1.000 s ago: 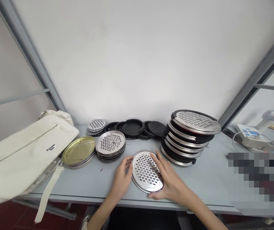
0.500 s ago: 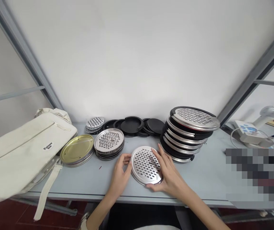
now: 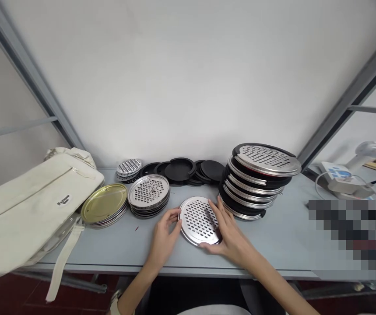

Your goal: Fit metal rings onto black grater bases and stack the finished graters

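Observation:
A round, silvery grater disc (image 3: 199,219) with rows of slots lies near the front middle of the table, with a darker edge showing under its near right side. My left hand (image 3: 164,234) pinches its left rim between thumb and fingers. From the right, my right hand (image 3: 230,234) grips it, fingers over the far right part and thumb at the near edge. Left of my left hand is a pile of grater plates (image 3: 149,192). Just beyond my right hand rises a tall stack of slotted discs with black rims (image 3: 256,183).
Gold-coloured round plates (image 3: 104,203) are piled at the left, beside a cream bag (image 3: 40,201) whose strap hangs over the table edge. Black round holders (image 3: 179,170) and small grater discs (image 3: 128,167) line the wall. A white device with a cable (image 3: 342,177) stands far right.
The disc and both hands have shifted slightly away from the table's front edge. Both hands keep their hold on the disc. The camera view has tilted a little.

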{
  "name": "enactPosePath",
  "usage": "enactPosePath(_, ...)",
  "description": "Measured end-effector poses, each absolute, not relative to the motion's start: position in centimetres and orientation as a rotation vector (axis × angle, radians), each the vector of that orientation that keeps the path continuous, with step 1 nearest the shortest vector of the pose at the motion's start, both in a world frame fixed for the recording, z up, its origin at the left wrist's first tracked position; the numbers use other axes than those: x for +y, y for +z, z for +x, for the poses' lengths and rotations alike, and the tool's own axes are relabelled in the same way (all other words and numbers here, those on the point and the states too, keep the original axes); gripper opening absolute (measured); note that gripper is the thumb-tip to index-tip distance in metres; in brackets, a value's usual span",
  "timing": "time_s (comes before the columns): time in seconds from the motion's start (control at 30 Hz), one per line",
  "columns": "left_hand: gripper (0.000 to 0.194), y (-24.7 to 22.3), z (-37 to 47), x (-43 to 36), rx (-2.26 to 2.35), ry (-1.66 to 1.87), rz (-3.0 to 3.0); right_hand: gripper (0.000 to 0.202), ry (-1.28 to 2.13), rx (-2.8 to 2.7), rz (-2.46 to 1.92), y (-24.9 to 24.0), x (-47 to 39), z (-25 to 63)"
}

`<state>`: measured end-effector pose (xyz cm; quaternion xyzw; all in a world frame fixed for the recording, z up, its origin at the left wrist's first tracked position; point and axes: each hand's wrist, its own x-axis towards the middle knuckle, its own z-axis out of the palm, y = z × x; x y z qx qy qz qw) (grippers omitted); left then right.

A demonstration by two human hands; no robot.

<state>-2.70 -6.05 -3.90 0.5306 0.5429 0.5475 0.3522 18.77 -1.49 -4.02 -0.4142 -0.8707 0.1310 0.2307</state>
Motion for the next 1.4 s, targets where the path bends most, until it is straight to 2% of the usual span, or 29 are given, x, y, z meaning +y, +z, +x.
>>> enactPosePath(0.33,0.02,-3.94,-2.81,-6.24,1.518,1.403,1.506,0.114,0.567,-2.409,-1.098,-3.77,-1.5,18.84)
enactPosePath(1.0,0.017,-4.51,-2.94,-5.98,1.626,1.374,1.517,0.111,0.601,-2.286,-1.032,-4.31,-1.0,18.75)
enactPosePath(1.4,0.02,-4.04,-2.43,-6.46,1.717,1.296,1.698,0.091,0.648,-2.361,-1.064,-4.51,-1.07,19.0)
